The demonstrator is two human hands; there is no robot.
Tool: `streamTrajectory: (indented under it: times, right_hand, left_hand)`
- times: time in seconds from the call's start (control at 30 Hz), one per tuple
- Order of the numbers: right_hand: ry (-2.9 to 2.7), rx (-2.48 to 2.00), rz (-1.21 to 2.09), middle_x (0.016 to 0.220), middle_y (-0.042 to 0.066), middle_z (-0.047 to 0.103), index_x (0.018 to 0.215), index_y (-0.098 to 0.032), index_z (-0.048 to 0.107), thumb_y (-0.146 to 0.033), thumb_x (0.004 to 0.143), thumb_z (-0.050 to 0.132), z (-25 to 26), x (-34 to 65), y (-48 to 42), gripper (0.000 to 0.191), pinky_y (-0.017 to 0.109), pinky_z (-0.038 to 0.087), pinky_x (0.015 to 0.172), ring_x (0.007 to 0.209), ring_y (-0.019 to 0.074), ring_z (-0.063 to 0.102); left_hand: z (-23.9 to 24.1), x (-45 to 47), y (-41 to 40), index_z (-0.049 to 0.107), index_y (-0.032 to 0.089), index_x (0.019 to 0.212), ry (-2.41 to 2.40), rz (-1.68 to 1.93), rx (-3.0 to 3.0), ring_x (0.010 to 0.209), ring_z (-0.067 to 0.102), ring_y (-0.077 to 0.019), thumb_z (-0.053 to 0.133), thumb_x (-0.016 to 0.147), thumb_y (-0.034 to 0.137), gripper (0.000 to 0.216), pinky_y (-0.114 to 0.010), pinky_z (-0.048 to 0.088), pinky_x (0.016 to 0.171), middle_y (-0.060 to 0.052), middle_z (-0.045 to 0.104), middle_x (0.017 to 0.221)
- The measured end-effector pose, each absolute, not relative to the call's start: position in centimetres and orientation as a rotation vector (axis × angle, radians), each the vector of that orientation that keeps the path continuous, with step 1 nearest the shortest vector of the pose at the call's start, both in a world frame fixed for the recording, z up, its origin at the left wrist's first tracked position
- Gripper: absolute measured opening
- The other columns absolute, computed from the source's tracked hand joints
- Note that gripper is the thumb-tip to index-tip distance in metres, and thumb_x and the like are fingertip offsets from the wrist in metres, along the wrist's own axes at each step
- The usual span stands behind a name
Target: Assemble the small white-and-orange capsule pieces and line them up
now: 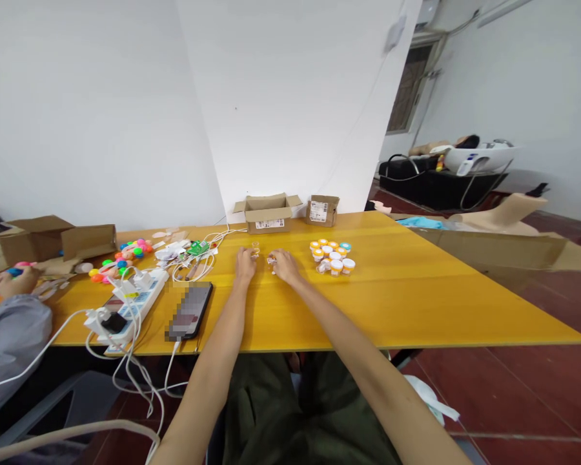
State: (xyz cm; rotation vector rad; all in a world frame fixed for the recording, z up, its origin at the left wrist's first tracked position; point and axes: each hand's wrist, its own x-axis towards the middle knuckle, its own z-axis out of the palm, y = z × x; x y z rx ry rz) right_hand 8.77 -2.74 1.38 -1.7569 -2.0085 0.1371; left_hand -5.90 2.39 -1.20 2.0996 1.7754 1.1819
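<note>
Here left hand (245, 263) curled by small clear jar (255, 248) — holding or not, cannot tell; right hand (285, 263) pinched on tiny piece (272, 261); probably best rest wrists on table (416, 290).

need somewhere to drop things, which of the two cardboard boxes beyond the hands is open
The wider cardboard box on the left, beyond the left hand: its top flaps stand spread apart. The smaller box to its right looks closed.

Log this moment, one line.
left hand: fingertips by small item | right hand: touching small piece | jars: clustered to its right | grips: unclear
</note>
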Motion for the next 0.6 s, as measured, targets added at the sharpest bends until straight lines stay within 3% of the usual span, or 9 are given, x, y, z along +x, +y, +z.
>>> streamTrajectory:
  times: [0.4,0.6]
  right_hand:
    - [-2.089,-1.747,0.154,0.123,0.008,0.069,0.114,-0.026,0.071,-0.009,0.092,0.046,2.6,7.6,-2.8,0.037,0.031,0.047,0.093,0.113,0.0223,0.062]
    - [-2.090,-1.656,0.222,0.124,0.007,0.068,0.117,-0.026,0.067,-0.012,0.093,0.047,2.3,7.4,-1.9,0.034,0.030,0.044,0.097,0.118,0.0212,0.060]
  left_hand:
    - [-1.7,-5.7,2.0,0.076,0.020,0.086,1.756,1.171,2.195,0.096,0.063,-0.0226,0.061,0.075,0.005,0.024,-0.037,0.049,0.095,-0.008,0.067,0.095]
    - [-1.6,-5.8,2.0,0.075,0.022,0.095,1.737,1.213,2.226,0.100,0.061,-0.0255,0.059,0.079,0.008,0.027,-0.040,0.047,0.096,-0.009,0.067,0.097]
